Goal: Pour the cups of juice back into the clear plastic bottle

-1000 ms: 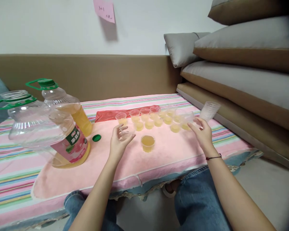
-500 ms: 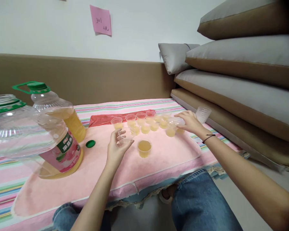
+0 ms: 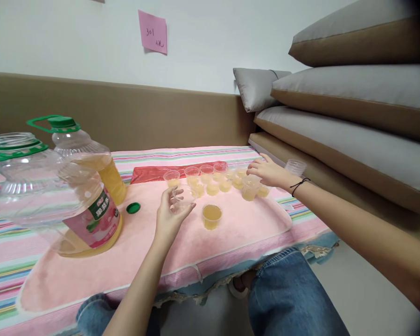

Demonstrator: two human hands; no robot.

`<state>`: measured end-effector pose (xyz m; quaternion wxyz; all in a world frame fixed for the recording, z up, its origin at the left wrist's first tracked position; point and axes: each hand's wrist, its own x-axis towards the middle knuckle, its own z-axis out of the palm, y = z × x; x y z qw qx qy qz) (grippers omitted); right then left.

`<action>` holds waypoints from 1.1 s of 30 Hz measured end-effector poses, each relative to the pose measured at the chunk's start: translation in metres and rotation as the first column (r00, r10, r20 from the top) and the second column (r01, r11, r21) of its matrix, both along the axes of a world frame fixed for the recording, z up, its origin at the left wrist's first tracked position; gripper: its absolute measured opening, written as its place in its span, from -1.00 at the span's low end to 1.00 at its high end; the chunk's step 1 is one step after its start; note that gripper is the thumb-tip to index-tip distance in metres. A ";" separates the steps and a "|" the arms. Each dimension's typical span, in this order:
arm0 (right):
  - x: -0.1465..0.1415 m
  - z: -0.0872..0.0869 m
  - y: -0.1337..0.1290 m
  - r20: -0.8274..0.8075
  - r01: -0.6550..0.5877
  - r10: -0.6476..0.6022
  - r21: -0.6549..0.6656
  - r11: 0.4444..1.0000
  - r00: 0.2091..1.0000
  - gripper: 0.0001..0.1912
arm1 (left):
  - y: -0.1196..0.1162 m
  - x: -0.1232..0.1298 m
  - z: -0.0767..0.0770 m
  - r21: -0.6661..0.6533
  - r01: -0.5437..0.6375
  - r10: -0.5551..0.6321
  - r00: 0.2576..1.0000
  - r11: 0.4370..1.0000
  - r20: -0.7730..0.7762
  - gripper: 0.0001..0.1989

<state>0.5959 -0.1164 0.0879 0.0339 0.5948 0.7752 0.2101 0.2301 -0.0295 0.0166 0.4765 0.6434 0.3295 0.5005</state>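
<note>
My left hand [image 3: 170,205] holds a clear plastic cup [image 3: 185,195] by its sides, a little above the pink mat [image 3: 154,252]; it looks empty. My right hand [image 3: 266,171] is stretched out with its fingers apart over the right end of the cup rows. Just below its fingertips stands a clear cup [image 3: 250,189], which seems set into or on a cup of yellow drink. Several cups of yellow drink [image 3: 213,187] stand in rows at the back. A single filled cup [image 3: 212,217] stands in front, right of my left hand.
On the left stand an open big bottle [image 3: 94,214] with a pink label and a green-capped bottle [image 3: 112,175]. A green cap [image 3: 133,207] lies beside them. Behind the cups is a red plastic sheet [image 3: 143,175]. A stack of clear cups [image 3: 296,166] stands near piled cushions [image 3: 353,135].
My right hand has let go of the clear cup, which was tilted and now stands upright among the filled cups. My left hand keeps its cup in nearly the same place.
</note>
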 end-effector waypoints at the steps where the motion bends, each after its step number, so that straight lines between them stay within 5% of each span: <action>1: -0.001 0.001 -0.001 0.012 -0.019 0.019 -0.001 1.000 1.000 -0.52 | 0.000 0.000 0.000 0.000 0.001 -0.001 1.000 1.000 0.003 -0.34; 10: 0.004 0.002 -0.019 0.125 -0.050 0.041 0.069 0.996 0.991 -0.54 | 0.001 -0.004 0.000 -0.007 0.015 -0.015 0.999 1.000 0.029 -0.33; 15: 0.014 -0.007 -0.037 0.003 0.141 -0.142 0.136 0.981 0.990 -0.55 | 0.002 -0.006 0.001 0.010 -0.004 0.004 1.000 1.000 0.011 -0.32; 19: 0.022 -0.024 -0.049 -0.255 0.302 -0.254 0.174 0.937 0.933 -0.55 | 0.002 -0.007 0.002 0.005 -0.024 0.024 1.000 1.000 -0.003 -0.31; 22: 0.024 -0.040 -0.056 -0.617 0.374 -0.181 0.200 0.905 0.766 -0.56 | 0.002 -0.007 0.002 0.000 -0.018 0.018 1.000 1.000 -0.002 -0.29; 26: 0.027 -0.071 -0.072 -0.959 0.572 0.019 0.183 0.800 0.281 -0.51 | 0.001 -0.007 0.005 -0.009 -0.011 0.011 1.000 1.000 0.005 -0.28; 33: 0.063 -0.128 -0.129 -0.984 0.809 0.171 0.141 0.571 0.051 -0.41 | -0.006 -0.007 0.018 -0.085 -0.013 0.016 0.999 0.996 0.033 -0.22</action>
